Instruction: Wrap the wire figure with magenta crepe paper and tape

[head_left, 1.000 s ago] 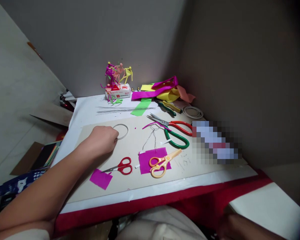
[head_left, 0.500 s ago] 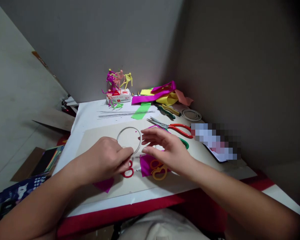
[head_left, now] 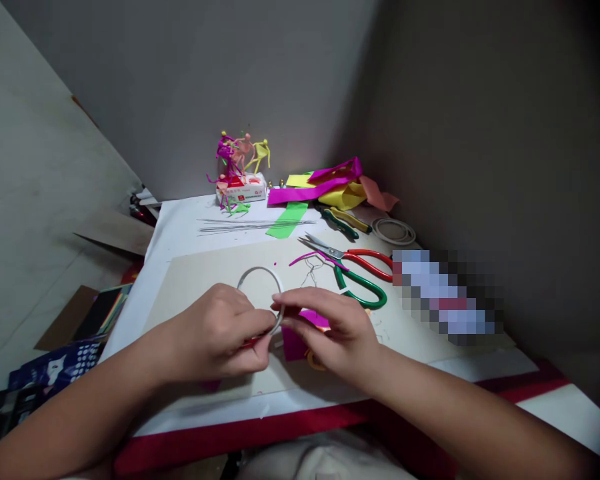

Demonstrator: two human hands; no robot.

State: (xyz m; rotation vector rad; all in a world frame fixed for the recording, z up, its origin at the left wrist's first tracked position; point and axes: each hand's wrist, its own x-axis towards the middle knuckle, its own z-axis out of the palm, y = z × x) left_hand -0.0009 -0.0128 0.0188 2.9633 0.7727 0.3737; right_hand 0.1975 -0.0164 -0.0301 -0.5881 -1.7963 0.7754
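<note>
My left hand (head_left: 230,330) is closed on the lower side of a narrow white ring that looks like a thin roll of tape (head_left: 260,269). The ring stands up above the fist. My right hand (head_left: 333,327) pinches the ring's right edge between thumb and fingertips. Under the right hand lie a magenta paper piece (head_left: 293,344) and an orange looped handle (head_left: 314,361), both partly covered. Just beyond it are a bent wire figure (head_left: 312,269) with a magenta strip, and scissors with one red and one green handle (head_left: 363,293).
Thin straight wires (head_left: 255,227) and a green paper strip (head_left: 287,221) lie farther back. Small coloured figures (head_left: 243,152) stand on and around a white box (head_left: 250,192). Coloured paper strips (head_left: 340,190), pliers (head_left: 344,222), more white rings (head_left: 394,231) and a blurred-out device (head_left: 445,293) are right.
My right hand has moved left and down from beside the ring and now pinches its edge. The left hand still grips the ring. The view has shifted slightly.
</note>
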